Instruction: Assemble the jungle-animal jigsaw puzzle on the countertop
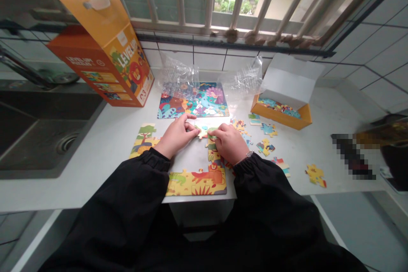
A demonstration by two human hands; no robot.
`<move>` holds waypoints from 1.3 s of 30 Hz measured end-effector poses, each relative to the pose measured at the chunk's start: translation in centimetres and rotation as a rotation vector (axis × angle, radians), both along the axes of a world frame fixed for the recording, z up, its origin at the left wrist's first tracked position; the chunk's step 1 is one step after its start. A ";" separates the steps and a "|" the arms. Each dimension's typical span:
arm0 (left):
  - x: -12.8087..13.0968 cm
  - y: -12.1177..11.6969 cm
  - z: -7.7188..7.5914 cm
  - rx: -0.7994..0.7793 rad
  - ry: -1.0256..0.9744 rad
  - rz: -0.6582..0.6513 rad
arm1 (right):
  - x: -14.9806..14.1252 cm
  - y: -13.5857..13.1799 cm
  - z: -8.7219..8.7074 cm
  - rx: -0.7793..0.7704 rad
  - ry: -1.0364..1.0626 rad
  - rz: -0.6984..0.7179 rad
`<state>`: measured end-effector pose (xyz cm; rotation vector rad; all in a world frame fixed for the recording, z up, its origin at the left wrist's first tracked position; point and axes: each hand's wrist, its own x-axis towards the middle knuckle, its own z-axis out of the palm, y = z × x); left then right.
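Note:
On the white counter lies a partly built jigsaw puzzle [194,180] with a lion and a crocodile along its lower edge. My left hand [176,137] pinches a small puzzle piece [202,132] at the puzzle's upper middle. My right hand [228,142] is closed with its fingers pressed on a green piece [211,132] right beside it. Both hands meet over the open gap of the puzzle. Black sleeves cover both arms.
A finished colourful puzzle [194,101] lies behind, with clear plastic wrap [181,72] on it. An orange box [280,110] of pieces stands at the right, loose pieces [266,146] beside it. A tall orange carton [105,42] leans at the left, by a sink [38,144].

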<state>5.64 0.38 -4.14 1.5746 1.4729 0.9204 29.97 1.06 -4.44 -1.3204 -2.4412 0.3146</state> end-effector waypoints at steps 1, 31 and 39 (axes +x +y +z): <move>0.0 0.0 0.0 -0.005 -0.004 0.007 | 0.0 0.0 0.0 -0.001 -0.006 -0.001; 0.2 -0.9 1.7 0.409 0.296 -0.130 | 0.1 -0.1 -0.2 0.008 0.003 0.001; 0.0 -1.2 2.6 0.402 0.147 0.003 | 0.0 0.0 0.3 0.074 0.266 -0.034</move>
